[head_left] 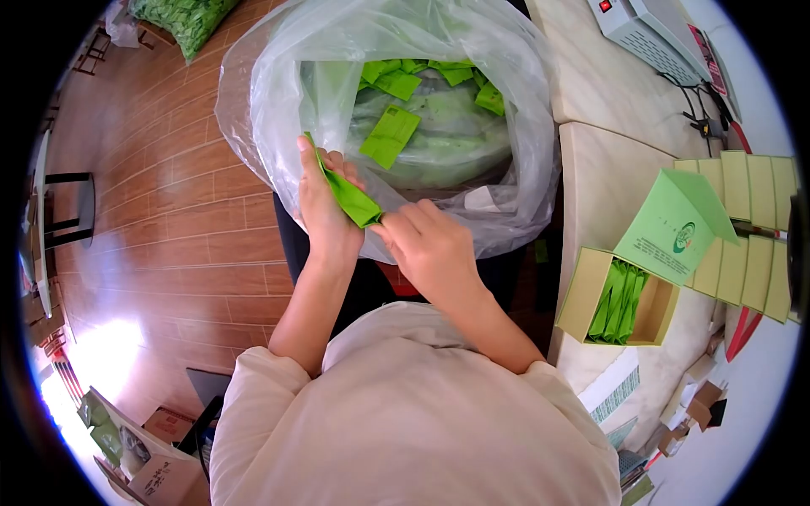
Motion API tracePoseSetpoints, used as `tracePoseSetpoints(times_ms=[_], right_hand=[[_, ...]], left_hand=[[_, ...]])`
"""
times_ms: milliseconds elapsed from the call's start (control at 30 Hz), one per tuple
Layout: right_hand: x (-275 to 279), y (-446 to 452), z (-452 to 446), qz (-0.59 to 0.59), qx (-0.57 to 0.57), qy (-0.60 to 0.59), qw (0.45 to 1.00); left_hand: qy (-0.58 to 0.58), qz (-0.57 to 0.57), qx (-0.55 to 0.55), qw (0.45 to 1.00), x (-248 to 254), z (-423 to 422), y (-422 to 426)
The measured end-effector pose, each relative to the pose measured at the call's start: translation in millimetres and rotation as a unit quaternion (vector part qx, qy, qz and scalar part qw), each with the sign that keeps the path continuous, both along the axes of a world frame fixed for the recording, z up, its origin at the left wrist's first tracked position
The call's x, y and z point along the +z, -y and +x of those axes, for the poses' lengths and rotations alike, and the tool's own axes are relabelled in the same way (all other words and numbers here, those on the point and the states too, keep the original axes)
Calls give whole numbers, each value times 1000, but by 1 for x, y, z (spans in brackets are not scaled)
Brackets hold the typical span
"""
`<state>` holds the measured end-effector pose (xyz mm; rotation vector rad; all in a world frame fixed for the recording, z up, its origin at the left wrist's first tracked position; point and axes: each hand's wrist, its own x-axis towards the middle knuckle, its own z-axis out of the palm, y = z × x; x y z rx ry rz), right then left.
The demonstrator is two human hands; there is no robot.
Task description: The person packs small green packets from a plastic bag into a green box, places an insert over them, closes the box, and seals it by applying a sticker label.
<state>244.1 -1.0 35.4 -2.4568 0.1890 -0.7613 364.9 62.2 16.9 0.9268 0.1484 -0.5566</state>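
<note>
A bright green foil packet (353, 201) lies along my left hand (325, 215), which is closed around it with the thumb toward the upper end. At the packet's lower end, my right hand (429, 246) pinches the edge with curled fingers. Both hands are above the near rim of a large clear plastic bag (261, 93). Inside the bag, one loose green packet (391, 137) lies in the middle, and several more are bunched at the far side. To the right, a green box (580, 297) stands with its lid raised, several green packets (620, 304) upright in its left part.
The pale tabletop (607, 156) runs along the right side. On it are several stacked boxes (732, 270), a grey machine (654, 38) with cables, and printed sheets (614, 386). A filled bag of green packets (187, 21) is at upper left. Cartons (164, 481) sit at lower left.
</note>
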Motion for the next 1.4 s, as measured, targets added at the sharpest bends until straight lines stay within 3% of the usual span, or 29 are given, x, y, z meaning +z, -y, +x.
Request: tracePoseSetpoints(times_ms=[100,167,200,267,467,567,700,767,1000,1100,1200,1267,1300,1333,1400], right_hand=[[7,0,0,33,-47,27,998],[6,-3,-2,273,-79,17,959],[6,-2,-1,273,-79,17,959],[4,3,3,129,-54,-53,989],[-7,1,11,67,-36,-7,997],[-16,1,6,140,-58,4,988],[-17,0,4,134,-66,33,988],[-16,-2,1,102,-64,-90,989],[-22,-2,-4,149,-31,-101,983],[-12,-3,-3,231,-64,-114,964],[-24,-1,4,195,-90,-73,974],[-41,7,10,480,-90,5,872],[-27,15,10,631,-46,-11,774],[-20,22,6,631,-48,-11,774],[-12,31,0,778,46,-140,611]], left_hand=[[-21,23,19,999,2,3,0],[4,40,10,999,5,0,0],[29,58,-1,998,7,-2,0],[69,69,-20,995,14,-9,1],[127,98,-52,986,15,-14,3],[138,102,-50,984,11,-12,1],[120,94,-34,988,2,-5,-2],[119,98,-24,988,1,-8,0],[73,53,44,995,-3,0,-2],[50,77,54,994,0,1,0],[24,42,-5,999,7,-12,8],[14,-5,-64,998,9,-14,5],[29,-27,-102,994,12,-13,5],[42,-48,-140,988,16,-13,7],[42,-5,-152,988,17,-13,9]])
